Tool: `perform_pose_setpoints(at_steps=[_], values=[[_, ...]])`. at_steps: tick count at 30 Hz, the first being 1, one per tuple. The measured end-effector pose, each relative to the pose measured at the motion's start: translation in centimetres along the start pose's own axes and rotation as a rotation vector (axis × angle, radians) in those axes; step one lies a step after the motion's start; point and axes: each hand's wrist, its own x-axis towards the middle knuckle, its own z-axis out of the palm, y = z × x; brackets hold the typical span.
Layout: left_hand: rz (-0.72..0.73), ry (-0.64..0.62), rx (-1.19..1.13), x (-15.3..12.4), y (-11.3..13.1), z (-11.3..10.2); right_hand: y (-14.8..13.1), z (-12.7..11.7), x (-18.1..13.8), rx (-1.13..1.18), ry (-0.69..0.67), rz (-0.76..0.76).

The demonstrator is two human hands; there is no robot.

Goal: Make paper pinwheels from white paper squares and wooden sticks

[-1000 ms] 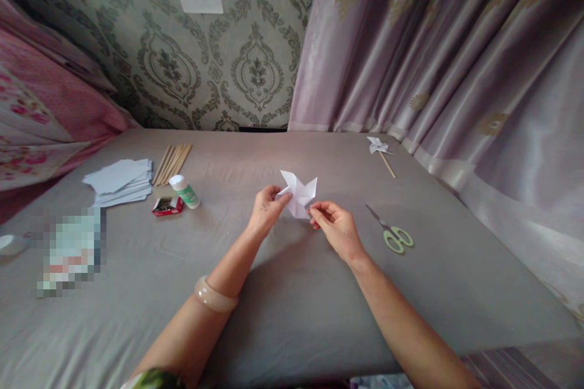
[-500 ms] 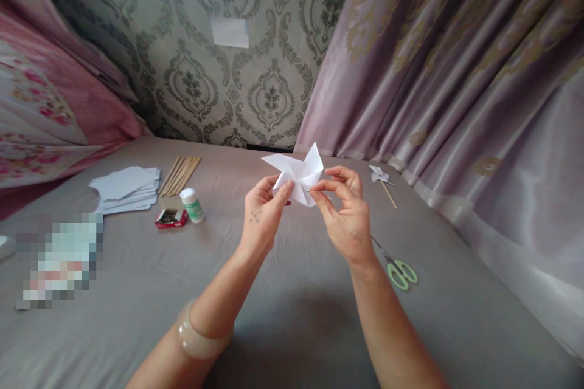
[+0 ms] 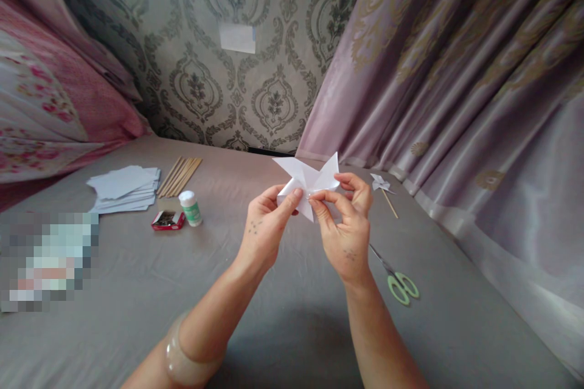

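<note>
A white paper pinwheel (image 3: 295, 171) is held up over the grey cloth, its pointed blades folded in towards the middle. My left hand (image 3: 268, 222) grips it from the left, thumb on the front and fingers behind. Close to the pinwheel's centre, my right hand (image 3: 343, 228) pinches a small, thin, pin-like piece (image 3: 309, 198) between thumb and forefinger; its shape is mostly hidden. Another right-hand finger touches the right blade. Beyond, to the right, lies a finished paper pinwheel (image 3: 380, 183) on a wooden stick.
Green-handled scissors (image 3: 402, 287) lie right of my right forearm. At left are stacked white paper sheets (image 3: 121, 185), wooden sticks (image 3: 180, 176), a red box (image 3: 168, 220) of small metal pieces and a white-and-green bottle (image 3: 190, 209). A patterned wall and curtains (image 3: 347, 103) border the surface.
Both hands and the pinwheel have shifted slightly right and down in view. The pinwheel has tilted a little, and a right-hand finger now touches its right blade.
</note>
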Motion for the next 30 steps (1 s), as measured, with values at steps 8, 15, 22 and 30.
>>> perform_pose_setpoints(at_steps=[8,15,22,30], values=[[-0.024,-0.001,-0.015,-0.24,0.45,0.23,-0.05,-0.08,0.09,0.013,-0.002,0.014],[-0.037,-0.018,-0.022,-0.33,0.64,0.21,-0.06,-0.11,0.09,0.026,-0.011,0.010],[-0.033,-0.024,-0.003,-0.46,0.81,0.25,-0.08,-0.22,0.14,0.043,-0.018,0.020],[-0.030,-0.034,-0.034,-0.44,0.76,0.19,-0.12,-0.32,0.20,0.034,-0.029,0.008]])
